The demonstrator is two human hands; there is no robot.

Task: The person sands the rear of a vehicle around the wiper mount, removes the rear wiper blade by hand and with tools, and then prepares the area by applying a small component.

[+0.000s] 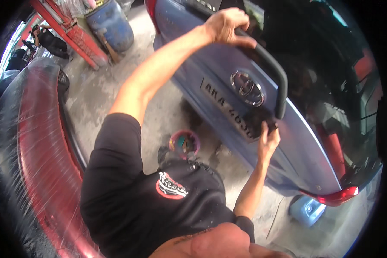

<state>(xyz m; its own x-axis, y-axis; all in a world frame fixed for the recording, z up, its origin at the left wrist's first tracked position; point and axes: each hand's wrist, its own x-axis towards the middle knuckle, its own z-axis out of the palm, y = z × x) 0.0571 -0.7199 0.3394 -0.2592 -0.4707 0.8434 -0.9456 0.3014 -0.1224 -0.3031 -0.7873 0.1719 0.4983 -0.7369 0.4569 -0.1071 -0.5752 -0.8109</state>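
Observation:
A blue car tailgate [210, 64] with a round emblem [247, 88] and a number plate [228, 112] fills the middle. A thick black strip [275, 73] curves over it from top to right. My left hand [225, 26] is stretched up and closed around the strip's upper end. My right hand [267, 139] grips the strip's lower end beside the number plate, with the fingers curled on it. My black shirt fills the lower middle.
A red car panel under clear plastic [34, 163] runs down the left. On the concrete floor stand a pink bowl [184, 144], a blue drum [112, 23] and a red metal frame [79, 38]. Another person [51, 41] is far left. A red tail lamp [335, 198] is lower right.

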